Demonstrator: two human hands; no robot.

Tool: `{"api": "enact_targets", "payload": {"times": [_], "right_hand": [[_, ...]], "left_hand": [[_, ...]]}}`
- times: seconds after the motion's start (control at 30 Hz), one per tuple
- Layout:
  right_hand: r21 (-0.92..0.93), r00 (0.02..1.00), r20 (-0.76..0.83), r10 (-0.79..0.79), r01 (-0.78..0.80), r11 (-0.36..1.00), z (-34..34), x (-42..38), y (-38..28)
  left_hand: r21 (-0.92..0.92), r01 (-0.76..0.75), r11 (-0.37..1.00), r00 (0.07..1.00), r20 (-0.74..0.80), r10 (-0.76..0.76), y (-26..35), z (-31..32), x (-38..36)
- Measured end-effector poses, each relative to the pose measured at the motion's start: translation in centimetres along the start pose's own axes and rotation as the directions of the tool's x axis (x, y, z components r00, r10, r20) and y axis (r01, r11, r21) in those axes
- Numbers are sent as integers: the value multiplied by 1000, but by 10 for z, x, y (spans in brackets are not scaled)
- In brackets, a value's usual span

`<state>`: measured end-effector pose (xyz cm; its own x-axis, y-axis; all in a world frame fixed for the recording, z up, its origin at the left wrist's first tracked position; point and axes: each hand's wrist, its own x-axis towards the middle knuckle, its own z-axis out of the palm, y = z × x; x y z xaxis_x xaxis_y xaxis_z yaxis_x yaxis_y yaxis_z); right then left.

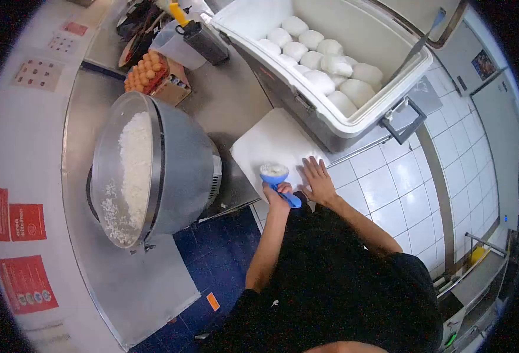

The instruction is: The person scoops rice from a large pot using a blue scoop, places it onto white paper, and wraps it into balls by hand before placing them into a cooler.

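My left hand (278,195) is closed around a blue scoop (289,200) with a white, grainy fill that looks like cooked rice (274,170). The scoop is over a white board or sheet (265,138) on the counter edge in front of me. To the right of the scoop, my right hand (319,181) lies with fingers spread on the near right part of the white sheet, holding nothing. A large grey round cooker or tub (183,170) stands to the left, with more of the white rice-like grains (135,176) inside.
A white-lined insulated box (330,126) at the back right holds several white rounded bundles (318,82) and a long spatula (418,47). Behind the tub are an egg tray (145,72), a clear plastic jug (177,46) and a dark container (203,44). Tiled floor (389,176) lies right.
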<state>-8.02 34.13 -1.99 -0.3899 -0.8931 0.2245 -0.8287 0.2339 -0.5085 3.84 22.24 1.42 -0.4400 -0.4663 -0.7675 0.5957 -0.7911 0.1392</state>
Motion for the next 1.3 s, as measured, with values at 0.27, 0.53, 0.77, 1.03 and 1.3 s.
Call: {"api": "enact_targets", "payload": {"times": [0.27, 0.53, 0.77, 1.03, 1.3], "right_hand": [[-38, 993, 112, 30, -26, 999, 24, -17, -6], [20, 986, 167, 20, -24, 1000, 26, -19, 2], [-63, 980, 198, -22, 35, 997, 24, -7, 15], [63, 994, 94, -54, 48, 997, 45, -5, 18], [32, 990, -120, -75, 80, 996, 55, 0, 17]], "left_hand": [[482, -496, -722, -98, 795, 598, 14, 32, -11], [655, -291, -697, 702, 641, 309, 26, 22, 23], [561, -375, -738, 523, 785, 331, 19, 2, 60], [643, -462, -611, 554, 747, 367, 31, 20, 59], [447, -473, -760, 409, 875, 260, 76, 17, 105]]}}
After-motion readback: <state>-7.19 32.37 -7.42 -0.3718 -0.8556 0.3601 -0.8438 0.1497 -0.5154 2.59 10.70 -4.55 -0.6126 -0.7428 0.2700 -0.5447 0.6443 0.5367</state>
